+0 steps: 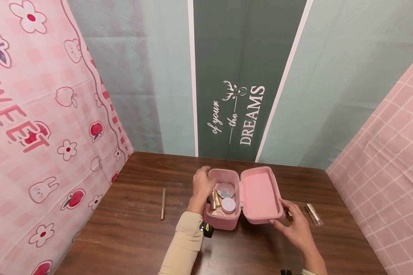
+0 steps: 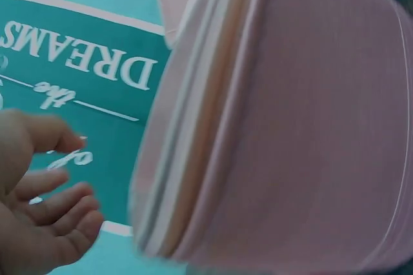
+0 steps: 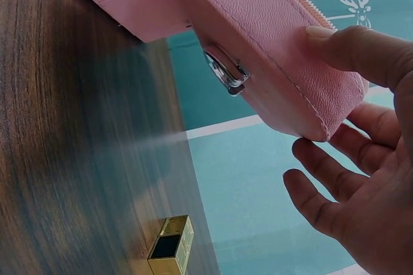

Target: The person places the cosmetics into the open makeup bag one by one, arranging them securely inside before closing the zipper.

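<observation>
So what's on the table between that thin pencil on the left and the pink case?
Nothing but bare wooden table between the pencil and the pink case, save the left hand at the case's side; the head view shows it.

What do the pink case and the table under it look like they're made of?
The pink case looks like grained faux leather, matte, with stitched edges, a zipper and a shiny metal ring. The table looks like dark wood or wood-grain laminate, smooth, with a slight sheen; which one is unclear.
</observation>
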Action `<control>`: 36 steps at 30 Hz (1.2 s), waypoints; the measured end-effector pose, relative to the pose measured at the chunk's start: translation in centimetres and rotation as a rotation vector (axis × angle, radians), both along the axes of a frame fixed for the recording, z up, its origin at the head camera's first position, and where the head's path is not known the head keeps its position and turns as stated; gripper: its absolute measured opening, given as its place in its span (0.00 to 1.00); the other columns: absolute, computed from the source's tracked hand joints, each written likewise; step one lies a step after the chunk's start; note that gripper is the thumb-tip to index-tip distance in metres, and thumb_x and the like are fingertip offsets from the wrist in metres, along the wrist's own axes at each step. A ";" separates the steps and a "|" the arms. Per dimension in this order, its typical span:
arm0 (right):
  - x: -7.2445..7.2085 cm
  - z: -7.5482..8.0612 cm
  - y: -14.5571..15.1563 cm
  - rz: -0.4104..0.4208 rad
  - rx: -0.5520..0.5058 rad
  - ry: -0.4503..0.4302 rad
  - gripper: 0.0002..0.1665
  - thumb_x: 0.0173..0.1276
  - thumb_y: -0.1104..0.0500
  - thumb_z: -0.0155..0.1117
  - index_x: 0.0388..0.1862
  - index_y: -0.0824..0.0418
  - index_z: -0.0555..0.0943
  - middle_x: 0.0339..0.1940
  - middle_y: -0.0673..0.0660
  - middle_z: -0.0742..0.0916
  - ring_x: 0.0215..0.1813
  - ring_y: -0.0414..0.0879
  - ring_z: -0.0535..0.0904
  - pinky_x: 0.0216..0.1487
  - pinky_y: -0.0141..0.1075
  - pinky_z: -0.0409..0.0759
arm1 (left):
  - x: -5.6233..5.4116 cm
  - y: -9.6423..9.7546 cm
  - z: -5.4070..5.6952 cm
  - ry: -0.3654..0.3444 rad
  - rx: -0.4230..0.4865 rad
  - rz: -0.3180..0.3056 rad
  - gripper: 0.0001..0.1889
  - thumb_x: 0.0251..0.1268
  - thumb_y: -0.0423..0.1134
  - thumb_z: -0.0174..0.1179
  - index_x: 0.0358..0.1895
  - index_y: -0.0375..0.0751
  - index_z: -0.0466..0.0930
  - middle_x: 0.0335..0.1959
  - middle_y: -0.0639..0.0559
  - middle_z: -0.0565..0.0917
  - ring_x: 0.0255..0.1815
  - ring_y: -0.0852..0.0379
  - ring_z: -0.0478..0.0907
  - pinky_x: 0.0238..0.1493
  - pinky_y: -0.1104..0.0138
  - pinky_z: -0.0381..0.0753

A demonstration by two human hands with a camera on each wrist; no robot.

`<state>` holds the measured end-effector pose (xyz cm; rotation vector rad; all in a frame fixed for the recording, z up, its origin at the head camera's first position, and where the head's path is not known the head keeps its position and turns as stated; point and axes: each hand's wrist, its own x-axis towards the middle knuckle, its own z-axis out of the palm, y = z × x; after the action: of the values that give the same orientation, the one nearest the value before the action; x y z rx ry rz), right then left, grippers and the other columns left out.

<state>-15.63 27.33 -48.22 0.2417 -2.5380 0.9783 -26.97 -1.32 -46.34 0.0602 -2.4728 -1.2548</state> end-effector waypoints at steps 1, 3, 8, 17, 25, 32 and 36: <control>0.0 0.0 0.0 0.003 -0.003 0.005 0.43 0.37 0.66 0.80 0.56 0.69 0.73 0.48 0.61 0.78 0.43 0.45 0.71 0.38 0.39 0.79 | 0.3 -0.3 0.1 0.021 -0.052 -0.035 0.19 0.51 0.36 0.63 0.48 0.34 0.79 0.39 0.41 0.80 0.40 0.45 0.77 0.44 0.55 0.75; 0.0 0.0 0.0 0.005 -0.008 0.011 0.43 0.37 0.66 0.80 0.56 0.69 0.73 0.48 0.62 0.78 0.43 0.46 0.72 0.39 0.35 0.78 | 0.8 -0.9 0.4 0.052 -0.156 -0.084 0.17 0.52 0.37 0.63 0.47 0.35 0.80 0.38 0.43 0.80 0.39 0.46 0.78 0.42 0.55 0.76; 0.0 0.0 -0.1 0.016 -0.025 0.015 0.43 0.37 0.67 0.80 0.56 0.69 0.73 0.49 0.63 0.77 0.44 0.50 0.73 0.40 0.18 0.69 | 1.9 -2.0 0.9 0.060 -0.427 -0.165 0.17 0.53 0.41 0.64 0.45 0.37 0.81 0.34 0.46 0.80 0.36 0.47 0.78 0.36 0.53 0.77; 0.0 0.0 -0.2 0.014 -0.025 0.012 0.43 0.36 0.68 0.80 0.56 0.70 0.73 0.49 0.63 0.77 0.44 0.50 0.73 0.40 0.15 0.67 | 3.6 -3.0 1.2 -0.029 -0.614 -0.258 0.16 0.52 0.45 0.63 0.43 0.40 0.82 0.35 0.44 0.80 0.36 0.44 0.77 0.33 0.51 0.73; 0.0 0.0 -0.1 0.010 -0.019 -0.002 0.43 0.37 0.66 0.80 0.56 0.70 0.72 0.49 0.63 0.77 0.44 0.50 0.73 0.40 0.21 0.71 | 4.6 -4.1 0.2 -0.044 -0.579 -0.234 0.19 0.50 0.45 0.65 0.47 0.43 0.82 0.40 0.45 0.80 0.40 0.45 0.77 0.36 0.51 0.71; 0.1 0.0 0.0 0.002 -0.012 -0.018 0.43 0.39 0.64 0.80 0.57 0.67 0.72 0.49 0.61 0.77 0.43 0.45 0.72 0.39 0.24 0.73 | 5.9 -6.1 -1.7 0.059 -0.571 -0.152 0.18 0.47 0.47 0.67 0.44 0.48 0.83 0.40 0.48 0.81 0.41 0.46 0.76 0.38 0.50 0.69; 0.0 0.1 0.0 0.003 -0.021 -0.022 0.43 0.39 0.63 0.80 0.58 0.67 0.72 0.50 0.61 0.77 0.43 0.46 0.72 0.39 0.22 0.72 | 6.1 -7.0 -2.6 0.106 -0.576 -0.110 0.17 0.46 0.46 0.68 0.43 0.48 0.82 0.39 0.47 0.81 0.40 0.45 0.76 0.39 0.49 0.70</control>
<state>-15.62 27.31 -48.15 0.2298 -2.5463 1.0132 -20.87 -8.35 -48.92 -0.2857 -2.6675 -0.5227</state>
